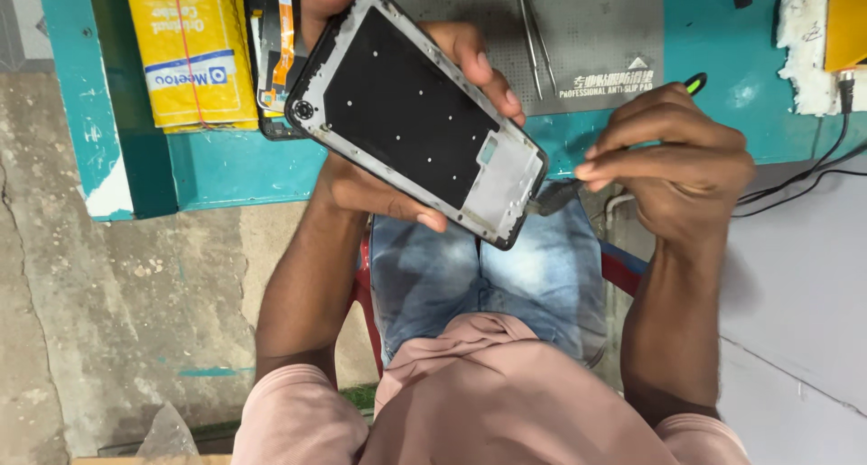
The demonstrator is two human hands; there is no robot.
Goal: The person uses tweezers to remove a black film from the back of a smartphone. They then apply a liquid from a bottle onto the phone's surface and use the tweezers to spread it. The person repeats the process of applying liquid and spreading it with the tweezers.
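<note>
**Phone frame held up, tool at its lower corner**

Starting at my far left, I see a yellow box lying on the teal table, with a second opened phone and its orange ribbon just beside it. Next comes my left hand, wrapped around the phone frame from behind: fingertips curl over the upper edge, the thumb presses the lower edge. The frame is tilted, camera hole toward the upper left, and sits above the table edge and my lap in blue jeans. Behind it lies a grey mat carrying a pair of tweezers. Further right, my right hand is pinched closed on a thin tool with a green-tipped end; its dark tip meets the frame's lower right corner. Black cables trail off the table at the right.
</note>
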